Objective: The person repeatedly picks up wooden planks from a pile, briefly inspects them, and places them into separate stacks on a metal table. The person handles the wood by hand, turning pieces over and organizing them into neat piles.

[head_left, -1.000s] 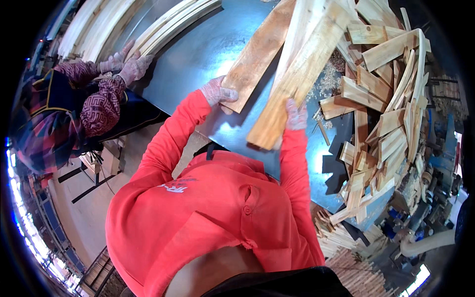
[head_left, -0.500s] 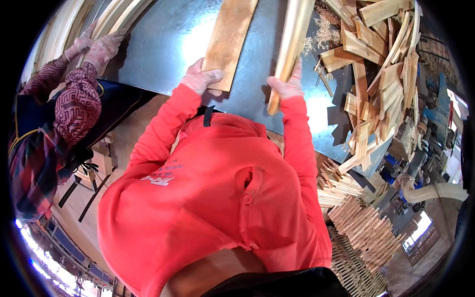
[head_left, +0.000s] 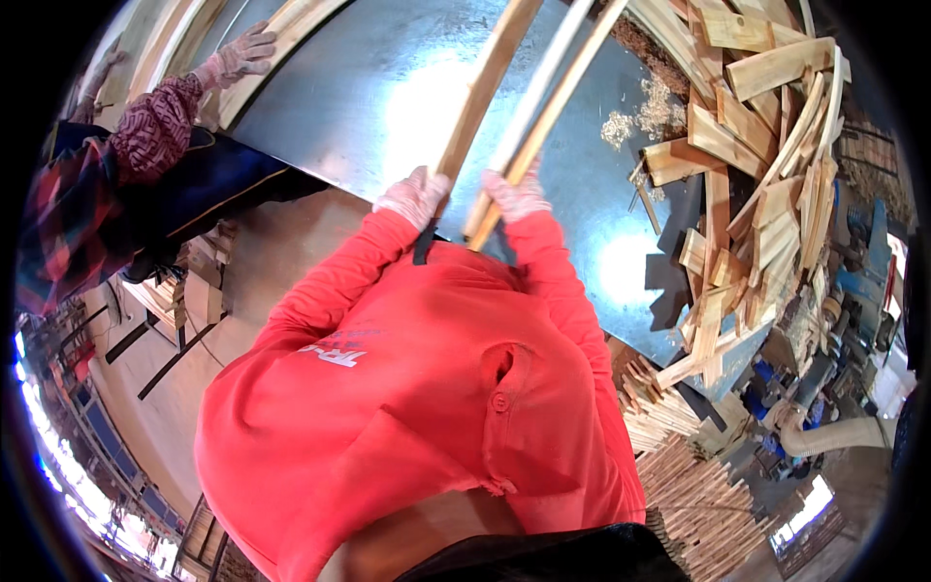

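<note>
My left hand (head_left: pixel 415 198), in a thin whitish glove, is closed on the near end of a wooden board (head_left: pixel 487 89), which now shows its narrow edge upward. Beside it my right hand (head_left: pixel 520 193), gloved alike, grips the near ends of wooden strips: a pale one (head_left: pixel 536 95) and a yellower one (head_left: pixel 574 82) show side by side. The boards reach away from me over a shiny metal table (head_left: pixel 330 126). Their far ends run out of the picture at the top. The right fingers are partly hidden behind the wood.
Offcuts (head_left: pixel 771 209) are heaped along the table's right side, with wood shavings (head_left: pixel 640 112) near them. On the left a co-worker's gloved hand (head_left: pixel 239 54) rests on long boards (head_left: pixel 281 39). Stacked wood strips (head_left: pixel 708 495) stand below right, near a ribbed hose (head_left: pixel 834 436).
The board in my left hand has turned from its flat face onto its edge. Both hands have drawn closer together. The right hand's strips have spread apart. The co-worker's hands have separated.
</note>
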